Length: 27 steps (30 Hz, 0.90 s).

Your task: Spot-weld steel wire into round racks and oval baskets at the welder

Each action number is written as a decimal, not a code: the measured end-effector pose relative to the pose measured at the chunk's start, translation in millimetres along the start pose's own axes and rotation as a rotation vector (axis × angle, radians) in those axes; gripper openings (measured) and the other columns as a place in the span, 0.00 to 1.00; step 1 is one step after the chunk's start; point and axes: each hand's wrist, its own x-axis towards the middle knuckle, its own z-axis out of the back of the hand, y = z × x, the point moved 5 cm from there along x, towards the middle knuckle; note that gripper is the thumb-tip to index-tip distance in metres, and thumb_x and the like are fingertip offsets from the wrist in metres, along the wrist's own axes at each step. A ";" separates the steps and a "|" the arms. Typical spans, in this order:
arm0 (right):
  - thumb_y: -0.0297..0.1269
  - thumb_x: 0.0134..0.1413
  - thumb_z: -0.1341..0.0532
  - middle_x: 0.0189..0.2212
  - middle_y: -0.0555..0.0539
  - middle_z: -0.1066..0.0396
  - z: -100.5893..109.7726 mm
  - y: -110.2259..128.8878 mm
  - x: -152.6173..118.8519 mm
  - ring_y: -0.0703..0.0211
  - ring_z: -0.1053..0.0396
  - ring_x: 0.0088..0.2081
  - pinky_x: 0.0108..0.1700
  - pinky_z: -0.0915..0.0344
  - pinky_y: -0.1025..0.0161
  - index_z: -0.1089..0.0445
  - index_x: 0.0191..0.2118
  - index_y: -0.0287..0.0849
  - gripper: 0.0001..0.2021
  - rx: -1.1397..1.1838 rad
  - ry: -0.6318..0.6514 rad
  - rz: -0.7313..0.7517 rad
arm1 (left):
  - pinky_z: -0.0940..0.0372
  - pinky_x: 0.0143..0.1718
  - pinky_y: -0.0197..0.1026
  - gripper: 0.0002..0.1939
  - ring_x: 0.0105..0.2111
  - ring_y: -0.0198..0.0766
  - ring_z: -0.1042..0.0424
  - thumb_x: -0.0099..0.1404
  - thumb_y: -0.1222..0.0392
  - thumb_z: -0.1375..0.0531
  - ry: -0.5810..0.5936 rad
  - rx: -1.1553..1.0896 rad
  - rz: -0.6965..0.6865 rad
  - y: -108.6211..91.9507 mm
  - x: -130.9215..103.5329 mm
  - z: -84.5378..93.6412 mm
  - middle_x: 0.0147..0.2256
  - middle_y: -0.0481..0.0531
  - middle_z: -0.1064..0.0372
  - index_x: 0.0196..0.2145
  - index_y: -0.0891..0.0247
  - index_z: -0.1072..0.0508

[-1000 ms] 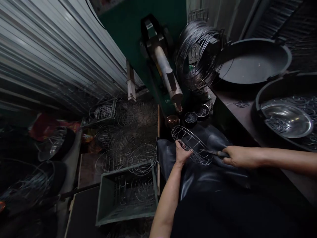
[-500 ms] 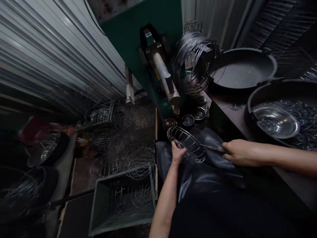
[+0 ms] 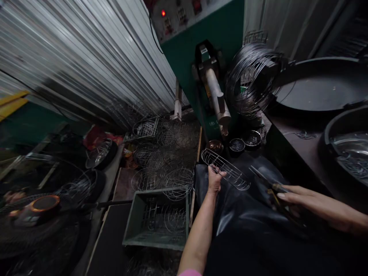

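Note:
My left hand (image 3: pixel 215 179) is closed on the rim of a round wire basket (image 3: pixel 234 174), which is tilted on edge above a dark, shiny apron (image 3: pixel 230 212). My right hand (image 3: pixel 304 199) grips a long-jawed tool that looks like pliers (image 3: pixel 260 176). Its thin jaws point toward the basket without touching it, and motion blurs the handles. Just beyond the basket are a copper-coloured cup (image 3: pixel 215 146), a small dish of metal bits (image 3: pixel 237 145) and another small dish (image 3: pixel 252 138). Above them a thick metal arm (image 3: pixel 215 90) juts from a green machine (image 3: pixel 184 50).
A green crate (image 3: pixel 156 245) with wire pieces inside stands at my left, wire baskets (image 3: pixel 178 180) piled behind it. Coiled wire (image 3: pixel 253 76) hangs beside the machine. Large black pans (image 3: pixel 322 86) are at right. Another person's hand (image 3: pixel 13 196) shows at far left.
My view has turned left. The tool in my right hand has come away from the basket toward the right. In my left hand the basket now appears more edge-on.

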 end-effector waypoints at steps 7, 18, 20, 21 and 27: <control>0.56 0.41 0.39 0.44 0.44 0.29 -23.8 -4.7 4.3 0.54 0.29 0.27 0.39 0.31 0.57 0.35 0.53 0.44 0.33 0.002 0.156 0.007 | 0.42 0.30 0.31 0.27 0.25 0.25 0.45 0.40 0.67 0.36 -0.058 0.069 -0.058 -6.3 -3.7 -9.7 0.27 0.40 0.51 0.32 0.58 0.49; 0.52 0.48 0.42 0.35 0.42 0.28 -29.0 32.2 33.7 0.57 0.30 0.34 0.22 0.38 0.71 0.32 0.42 0.39 0.21 0.188 0.178 0.082 | 0.41 0.33 0.33 0.27 0.26 0.25 0.42 0.40 0.71 0.36 -0.070 0.077 -0.115 -15.4 31.2 -38.9 0.27 0.40 0.47 0.32 0.58 0.49; 0.52 0.48 0.42 0.34 0.42 0.27 -26.6 38.2 40.1 0.59 0.30 0.30 0.20 0.41 0.71 0.32 0.38 0.38 0.20 0.203 0.159 0.075 | 0.41 0.33 0.33 0.27 0.26 0.26 0.42 0.40 0.71 0.36 -0.049 0.039 -0.097 -14.8 41.1 -43.9 0.27 0.40 0.47 0.32 0.59 0.48; 0.52 0.49 0.43 0.33 0.42 0.27 -26.0 41.2 42.7 0.61 0.31 0.28 0.19 0.42 0.71 0.32 0.37 0.38 0.20 0.222 0.161 0.076 | 0.41 0.32 0.33 0.27 0.26 0.26 0.42 0.39 0.70 0.36 -0.034 0.020 -0.088 -14.3 46.2 -46.4 0.27 0.40 0.47 0.32 0.59 0.48; 0.50 0.48 0.41 0.33 0.43 0.28 -21.6 59.4 53.2 0.62 0.32 0.27 0.18 0.45 0.72 0.34 0.36 0.40 0.18 0.347 0.191 0.101 | 0.43 0.30 0.31 0.27 0.26 0.26 0.43 0.38 0.70 0.36 0.028 -0.055 -0.080 -16.4 72.6 -59.4 0.26 0.40 0.46 0.32 0.59 0.47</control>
